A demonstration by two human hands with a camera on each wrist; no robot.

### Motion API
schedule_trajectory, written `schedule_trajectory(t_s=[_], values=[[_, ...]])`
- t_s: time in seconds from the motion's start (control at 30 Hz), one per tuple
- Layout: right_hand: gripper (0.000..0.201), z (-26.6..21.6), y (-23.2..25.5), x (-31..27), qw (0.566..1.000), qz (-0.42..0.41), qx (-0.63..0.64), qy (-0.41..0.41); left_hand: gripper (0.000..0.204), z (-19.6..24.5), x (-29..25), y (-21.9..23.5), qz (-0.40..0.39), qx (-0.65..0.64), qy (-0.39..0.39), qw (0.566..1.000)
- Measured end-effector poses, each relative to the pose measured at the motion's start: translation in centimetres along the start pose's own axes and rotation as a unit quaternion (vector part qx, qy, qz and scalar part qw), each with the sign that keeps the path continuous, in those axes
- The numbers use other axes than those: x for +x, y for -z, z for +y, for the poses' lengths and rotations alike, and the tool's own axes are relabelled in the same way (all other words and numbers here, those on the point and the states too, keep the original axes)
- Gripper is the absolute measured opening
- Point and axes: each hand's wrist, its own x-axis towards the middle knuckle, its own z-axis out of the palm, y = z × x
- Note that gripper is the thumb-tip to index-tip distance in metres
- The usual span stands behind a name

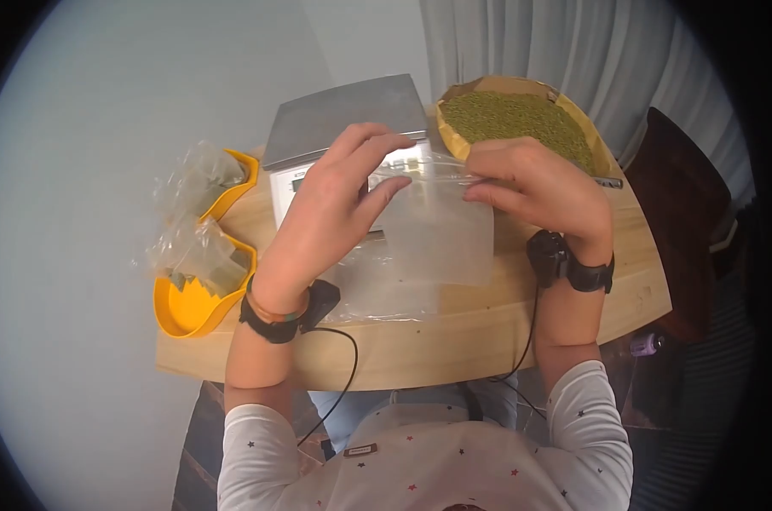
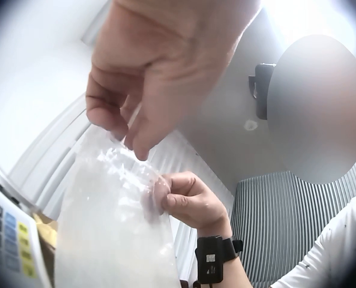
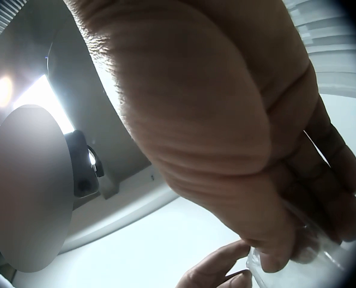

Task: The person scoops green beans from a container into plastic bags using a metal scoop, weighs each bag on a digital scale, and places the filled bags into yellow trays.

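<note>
A clear plastic bag hangs between both hands over the table, with its upper edge at the fingers. My left hand is at the left part of that edge; in the left wrist view its thumb and fingertips pinch the bag. On the other side, my right hand pinches the edge between thumb and curled fingers. The right wrist view has the right hand large and close, with film at its fingertips. More clear plastic lies flat on the table below the hands.
Behind the left hand stands a scale with a grey metal platform. A container of green granules is at the back right. Two yellow scoop-shaped trays with small filled plastic bags sit along the table's left edge. A dark chair is at right.
</note>
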Motion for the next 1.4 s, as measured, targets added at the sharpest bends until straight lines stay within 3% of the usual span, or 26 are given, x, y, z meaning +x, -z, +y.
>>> schedule_trajectory(t_s=[0.17,0.27,0.4,0.47,0.6,0.73,0.77,0.83,1.0,1.07,1.4], values=[[0.02,1.4,0.3,-0.8,0.999,0.042,-0.009,0.025,0.017,-1.2,0.8,-1.9,-0.027,0.001,0.015,1.0],[0.02,1.8,0.4,-0.8,0.999,0.043,-0.005,0.009,0.012,0.0,0.7,-2.6,0.022,-0.026,0.03,0.999],[0.016,2.2,0.6,-0.9,0.999,0.044,-0.026,0.002,0.009,-0.6,0.4,-2.8,0.013,-0.015,-0.023,1.0],[0.03,2.0,1.3,-1.6,0.989,0.103,0.092,-0.049,0.009,-1.1,0.1,-2.5,-0.006,-0.023,-0.043,0.999],[0.043,5.5,3.9,-4.9,0.968,0.217,0.022,-0.123,0.007,-1.4,-0.4,-0.8,-0.036,0.019,-0.021,0.999],[0.038,9.9,5.2,-7.9,0.898,0.136,-0.101,-0.406,0.006,-1.5,-0.7,1.0,-0.032,0.041,-0.015,0.999],[0.038,11.0,5.0,-8.1,0.896,0.141,-0.105,-0.408,0.007,-1.4,-0.8,1.3,-0.037,0.04,-0.008,0.998],[0.036,12.7,4.3,-8.4,0.868,-0.007,-0.203,-0.453,0.007,-1.4,-1.0,1.5,-0.04,0.039,-0.011,0.998],[0.03,13.7,3.6,-8.3,0.822,-0.056,-0.303,-0.478,0.008,-1.4,-1.4,2.1,-0.051,0.049,-0.008,0.997],[0.017,13.5,3.7,-7.5,0.798,-0.089,-0.383,-0.456,0.008,-1.3,-1.5,2.2,-0.053,0.053,-0.012,0.997],[0.019,11.9,3.4,-6.1,0.791,-0.138,-0.415,-0.429,0.007,-0.7,-1.9,1.8,-0.062,0.055,-0.016,0.996]])
